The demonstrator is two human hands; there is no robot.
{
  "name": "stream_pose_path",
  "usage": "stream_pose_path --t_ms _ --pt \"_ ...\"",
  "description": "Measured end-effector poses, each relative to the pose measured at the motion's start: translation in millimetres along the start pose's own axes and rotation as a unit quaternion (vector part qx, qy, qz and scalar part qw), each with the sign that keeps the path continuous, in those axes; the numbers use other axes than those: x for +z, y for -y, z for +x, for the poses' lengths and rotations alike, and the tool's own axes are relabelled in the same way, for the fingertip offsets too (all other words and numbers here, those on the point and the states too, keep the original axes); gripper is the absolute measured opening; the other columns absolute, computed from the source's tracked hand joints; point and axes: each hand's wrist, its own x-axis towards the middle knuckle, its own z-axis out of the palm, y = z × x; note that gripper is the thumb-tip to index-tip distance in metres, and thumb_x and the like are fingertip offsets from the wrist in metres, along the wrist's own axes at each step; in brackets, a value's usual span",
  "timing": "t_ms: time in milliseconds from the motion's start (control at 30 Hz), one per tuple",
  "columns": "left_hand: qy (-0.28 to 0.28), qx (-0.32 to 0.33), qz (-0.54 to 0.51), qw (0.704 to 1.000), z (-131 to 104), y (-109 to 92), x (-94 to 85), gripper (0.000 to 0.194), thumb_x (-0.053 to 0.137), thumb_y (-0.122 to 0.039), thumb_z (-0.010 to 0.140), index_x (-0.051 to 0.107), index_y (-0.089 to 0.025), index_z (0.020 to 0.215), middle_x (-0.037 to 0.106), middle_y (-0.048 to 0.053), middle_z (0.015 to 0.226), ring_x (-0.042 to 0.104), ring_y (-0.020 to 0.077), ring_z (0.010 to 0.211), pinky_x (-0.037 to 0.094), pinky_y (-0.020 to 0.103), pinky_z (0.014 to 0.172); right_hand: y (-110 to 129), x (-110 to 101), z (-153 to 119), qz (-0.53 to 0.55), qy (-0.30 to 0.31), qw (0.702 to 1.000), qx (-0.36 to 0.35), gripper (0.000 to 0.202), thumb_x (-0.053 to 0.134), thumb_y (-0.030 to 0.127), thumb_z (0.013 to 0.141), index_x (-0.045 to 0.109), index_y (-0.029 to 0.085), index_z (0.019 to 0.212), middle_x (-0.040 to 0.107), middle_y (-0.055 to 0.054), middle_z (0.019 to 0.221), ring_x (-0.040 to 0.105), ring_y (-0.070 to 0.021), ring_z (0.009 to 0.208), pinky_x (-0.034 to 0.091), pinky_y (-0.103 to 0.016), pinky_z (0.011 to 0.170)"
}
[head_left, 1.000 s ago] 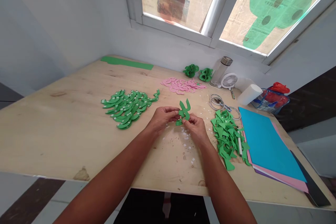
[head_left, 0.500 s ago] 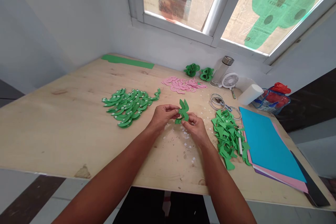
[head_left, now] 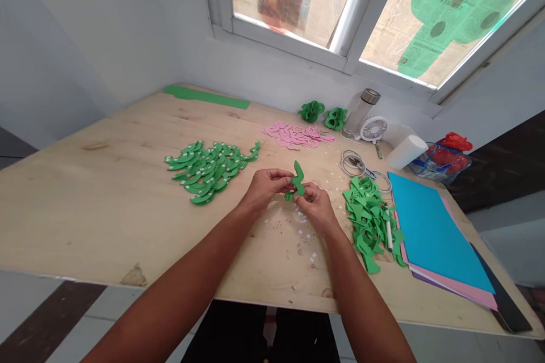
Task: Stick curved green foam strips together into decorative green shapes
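Between my two hands, above the middle of the table, are curved green foam cutouts (head_left: 297,180) whose upper tips stick up. My left hand (head_left: 269,186) pinches them from the left, thumb and fingers together. From the right, my right hand (head_left: 315,204) grips their lower part with thumb and fingertips. How many layers there are is partly hidden by the fingers. Left of my hands lies a pile of green crescent cutouts (head_left: 208,173) with small white squares on them. Tiny white paper bits (head_left: 303,232) are scattered on the table below my hands.
Green scraps (head_left: 369,221) with a white marker (head_left: 389,235) lie right, beside blue sheets (head_left: 438,232). Tape rolls (head_left: 352,163), a small fan (head_left: 373,128), a bottle (head_left: 361,110), pink cutouts (head_left: 296,136) and two green foam shapes (head_left: 311,112) sit further back. A green strip (head_left: 206,96) lies far left.
The two upper tips of the green cutouts, spread apart before, now line up and look like one. Both hands keep their hold in nearly the same place.
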Motion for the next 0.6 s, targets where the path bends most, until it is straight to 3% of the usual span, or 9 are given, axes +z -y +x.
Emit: stream_pose_path --t_ms 600 --pt "0.017 -0.013 0.002 1.000 -0.6 -1.5 -1.3 0.029 0.079 -0.027 0.052 0.070 -0.011 0.074 0.070 0.006 0.066 0.065 0.0160 0.060 0.052 0.031 0.068 1.8 0.0 -0.3 0.047 -0.005 0.998 0.027 0.010 0.062 0.023 0.069 0.071 0.020 0.067 0.063 -0.004 0.087 0.058 -0.0186 0.083 0.042 -0.028 0.071"
